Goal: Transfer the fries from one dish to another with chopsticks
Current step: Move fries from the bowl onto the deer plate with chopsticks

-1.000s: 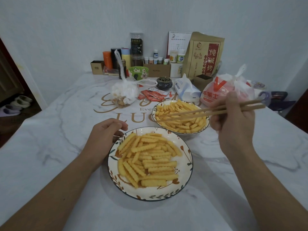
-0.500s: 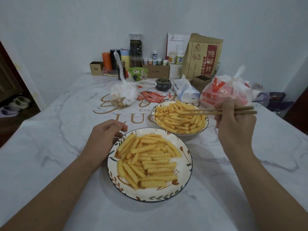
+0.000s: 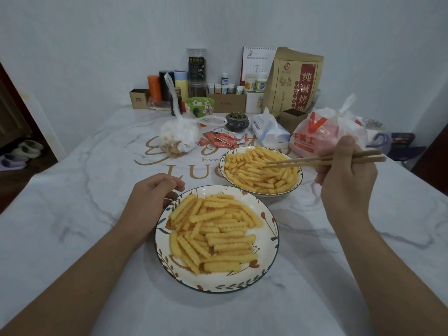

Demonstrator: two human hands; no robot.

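Two floral-rimmed dishes hold crinkle-cut fries. The near dish [image 3: 263, 275] lies in front of me with a heap of fries [image 3: 213, 234]. The far dish [image 3: 224, 169] sits behind it to the right, with its own fries [image 3: 252, 174]. My right hand [image 3: 346, 180] grips a pair of wooden chopsticks [image 3: 303, 162] to the right of the far dish. Their tips lie close together over that dish's fries, and I cannot tell if they pinch one. My left hand [image 3: 150, 197] rests with curled fingers against the near dish's left rim.
On the marble table [image 3: 72, 214] behind the dishes lie a clear bag of snacks [image 3: 178, 137], red sauce packets [image 3: 223, 139], a tissue pack [image 3: 269, 132] and a red-and-white bag [image 3: 322, 134]. Bottles, boxes, a green bowl [image 3: 200, 105] and a paper sack [image 3: 294, 81] line the wall.
My right hand has drawn the chopsticks to the right, so their tips have slid from the far dish's left part to its right part. My left hand has stayed at the near dish.
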